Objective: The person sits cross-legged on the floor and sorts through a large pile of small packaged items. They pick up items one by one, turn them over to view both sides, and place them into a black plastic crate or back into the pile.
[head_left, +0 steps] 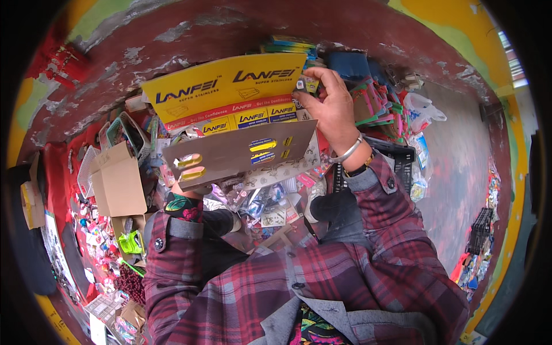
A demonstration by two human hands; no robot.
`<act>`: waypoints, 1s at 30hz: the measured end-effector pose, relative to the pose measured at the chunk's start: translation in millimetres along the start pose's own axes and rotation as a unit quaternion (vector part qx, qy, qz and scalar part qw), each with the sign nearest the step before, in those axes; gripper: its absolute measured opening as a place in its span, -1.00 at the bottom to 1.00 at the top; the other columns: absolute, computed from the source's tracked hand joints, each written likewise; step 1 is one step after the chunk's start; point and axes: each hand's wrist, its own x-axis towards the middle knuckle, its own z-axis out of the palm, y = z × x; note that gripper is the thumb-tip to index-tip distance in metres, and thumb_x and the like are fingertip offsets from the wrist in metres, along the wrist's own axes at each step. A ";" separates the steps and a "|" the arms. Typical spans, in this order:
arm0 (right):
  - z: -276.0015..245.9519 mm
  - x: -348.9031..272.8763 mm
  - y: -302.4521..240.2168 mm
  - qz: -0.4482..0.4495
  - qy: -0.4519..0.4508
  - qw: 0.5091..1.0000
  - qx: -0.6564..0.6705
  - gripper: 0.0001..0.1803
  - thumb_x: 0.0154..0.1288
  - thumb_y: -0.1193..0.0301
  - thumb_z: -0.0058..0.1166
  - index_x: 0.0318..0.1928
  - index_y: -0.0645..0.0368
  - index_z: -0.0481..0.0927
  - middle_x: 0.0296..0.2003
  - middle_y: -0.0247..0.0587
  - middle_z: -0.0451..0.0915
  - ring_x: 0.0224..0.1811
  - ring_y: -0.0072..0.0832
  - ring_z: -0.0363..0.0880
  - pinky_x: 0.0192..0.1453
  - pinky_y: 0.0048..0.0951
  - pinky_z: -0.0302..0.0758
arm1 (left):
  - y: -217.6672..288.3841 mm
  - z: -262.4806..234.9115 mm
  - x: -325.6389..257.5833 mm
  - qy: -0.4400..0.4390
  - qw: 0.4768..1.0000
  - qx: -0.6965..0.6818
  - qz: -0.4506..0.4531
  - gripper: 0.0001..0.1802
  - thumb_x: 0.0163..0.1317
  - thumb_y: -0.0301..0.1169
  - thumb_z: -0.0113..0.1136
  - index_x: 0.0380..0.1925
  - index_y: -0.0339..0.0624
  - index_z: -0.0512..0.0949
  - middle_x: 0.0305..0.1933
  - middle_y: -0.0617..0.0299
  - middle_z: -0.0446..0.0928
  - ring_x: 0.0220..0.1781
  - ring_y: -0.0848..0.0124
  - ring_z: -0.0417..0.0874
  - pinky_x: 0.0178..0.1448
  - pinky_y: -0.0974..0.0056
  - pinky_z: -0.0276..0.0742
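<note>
I hold up a yellow and grey cardboard display box (230, 92) with a tall printed header and a grey front panel (230, 155) with cut-out slots. Inside it stands a row of small yellow and blue packs (252, 118). My right hand (333, 106), with a bangle on the wrist, is at the right edge of the header, thumb and fingers curled against it. Beneath the lower left corner is my left hand (183, 188), supporting the box. The front panel hides most of its fingers.
Packaged small goods (276, 201) lie on the floor between my feet. To the left are an opened brown carton (119, 181) and plastic baskets (133, 133). On the right, a black crate (397, 154) stands near stacked pink and green items (376, 106) and a white plastic bag (424, 112).
</note>
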 end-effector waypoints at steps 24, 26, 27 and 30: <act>14.0 -19.6 -5.7 0.303 -0.241 0.737 0.554 -0.60 0.10 0.57 0.08 0.00 0.38 0.41 -0.14 -0.20 0.53 -0.17 -0.55 0.53 -0.09 -0.59 0.46 | 20.9 12.4 -4.5 0.131 0.971 0.198 0.008 -0.59 -0.04 -0.43 0.32 -0.14 -0.27 0.50 -0.23 0.16 0.55 -0.30 0.43 0.56 -0.26 0.39 0.50; 14.8 -17.9 -8.4 0.347 -0.225 0.688 0.596 -0.62 0.09 0.62 0.06 -0.02 0.39 0.43 -0.15 -0.17 0.54 -0.14 -0.47 0.55 -0.04 -0.50 0.48 | 49.3 26.2 8.1 0.118 0.991 0.045 -0.052 -0.58 -0.06 -0.44 0.34 -0.14 -0.27 0.51 -0.21 0.17 0.55 -0.27 0.42 0.56 -0.22 0.39 0.51; 15.6 -18.8 -5.4 0.350 -0.219 0.696 0.588 -0.63 0.10 0.62 0.05 -0.03 0.39 0.43 -0.15 -0.16 0.54 -0.14 -0.45 0.55 -0.04 -0.49 0.49 | 65.6 31.0 14.8 0.105 0.989 -0.070 -0.082 -0.53 -0.15 -0.49 0.40 -0.16 -0.29 0.52 -0.20 0.21 0.54 -0.19 0.43 0.52 -0.05 0.39 0.42; 15.2 -18.8 5.0 0.381 -0.221 0.668 0.599 -0.67 0.11 0.62 0.04 -0.05 0.40 0.44 -0.16 -0.13 0.55 -0.13 -0.42 0.55 -0.04 -0.47 0.49 | 63.7 28.0 18.7 0.051 0.997 -0.013 -0.055 -0.52 -0.17 -0.50 0.41 -0.16 -0.30 0.51 -0.21 0.21 0.54 -0.16 0.42 0.51 -0.06 0.38 0.43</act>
